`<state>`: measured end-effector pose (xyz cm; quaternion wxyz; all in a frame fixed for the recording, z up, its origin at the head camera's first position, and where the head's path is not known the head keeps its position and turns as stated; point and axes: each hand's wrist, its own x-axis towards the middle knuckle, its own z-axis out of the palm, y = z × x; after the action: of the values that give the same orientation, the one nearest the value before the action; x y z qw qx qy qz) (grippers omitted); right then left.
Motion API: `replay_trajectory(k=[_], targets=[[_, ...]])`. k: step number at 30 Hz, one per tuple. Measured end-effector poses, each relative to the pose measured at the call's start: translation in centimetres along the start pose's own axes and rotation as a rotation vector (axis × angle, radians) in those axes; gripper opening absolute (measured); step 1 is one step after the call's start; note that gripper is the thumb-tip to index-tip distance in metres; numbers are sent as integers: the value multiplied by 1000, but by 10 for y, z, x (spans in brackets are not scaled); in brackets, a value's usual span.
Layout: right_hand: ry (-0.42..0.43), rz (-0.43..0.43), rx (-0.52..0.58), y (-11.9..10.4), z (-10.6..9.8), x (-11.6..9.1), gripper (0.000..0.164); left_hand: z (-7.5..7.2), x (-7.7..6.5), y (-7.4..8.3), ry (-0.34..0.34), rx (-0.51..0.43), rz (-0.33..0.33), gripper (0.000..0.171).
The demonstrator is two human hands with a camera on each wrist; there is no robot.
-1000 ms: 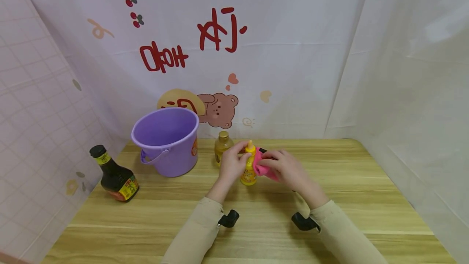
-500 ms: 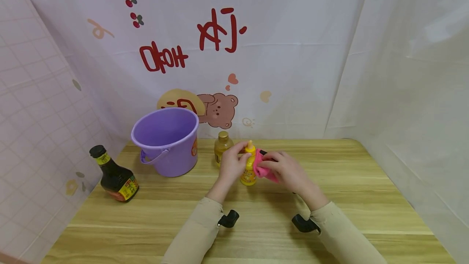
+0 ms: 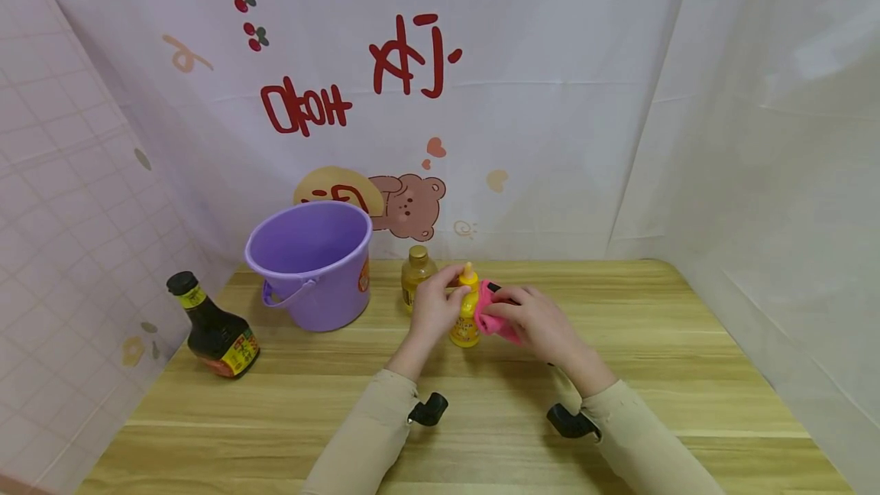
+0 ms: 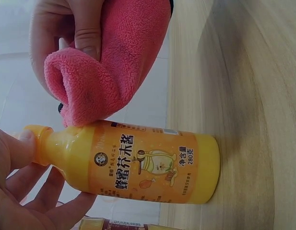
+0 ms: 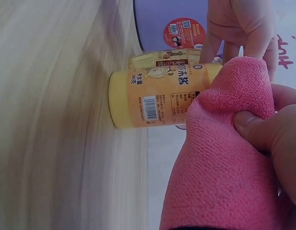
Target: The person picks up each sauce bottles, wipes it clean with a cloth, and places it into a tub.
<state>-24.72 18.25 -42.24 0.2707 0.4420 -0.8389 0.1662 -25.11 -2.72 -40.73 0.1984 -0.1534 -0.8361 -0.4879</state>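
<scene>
A yellow squeeze bottle of honey mustard sauce (image 3: 466,331) (image 4: 152,165) stands upright on the wooden table (image 3: 330,418). Around its neck and cap curl the thumb and fingers of my left hand (image 3: 435,308). My right hand (image 3: 546,321) pinches a bunched pink cloth (image 3: 496,321) (image 5: 224,158), which lies against the bottle's right side near the shoulder. A black strip shows at the cloth's upper edge. In the right wrist view, the cloth hides the bottle's neck and cap. Just behind my left hand is a gold-capped clear bottle (image 3: 416,275) of yellowish liquid, partly covered.
A purple bucket (image 3: 330,292) with its handle hanging down stands at the back left. Farther left is a dark sauce bottle (image 3: 221,334) with a yellow label. Behind the table hangs a printed white curtain (image 3: 550,136), and another white sheet (image 3: 777,212) borders the right side.
My right hand and the pink cloth have shifted slightly down along the bottle's side. The left hand keeps its hold on the neck, and the bottle stays in place.
</scene>
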Motion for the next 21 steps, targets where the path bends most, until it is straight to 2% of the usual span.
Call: replay_trajectory(k=[16, 21], targets=[[-25, 17, -15, 0, 6, -6, 35, 0, 0, 0, -6, 3, -17, 29], [-69, 36, -5, -1, 9, -12, 32, 1, 0, 0, -5, 14, -19, 29]])
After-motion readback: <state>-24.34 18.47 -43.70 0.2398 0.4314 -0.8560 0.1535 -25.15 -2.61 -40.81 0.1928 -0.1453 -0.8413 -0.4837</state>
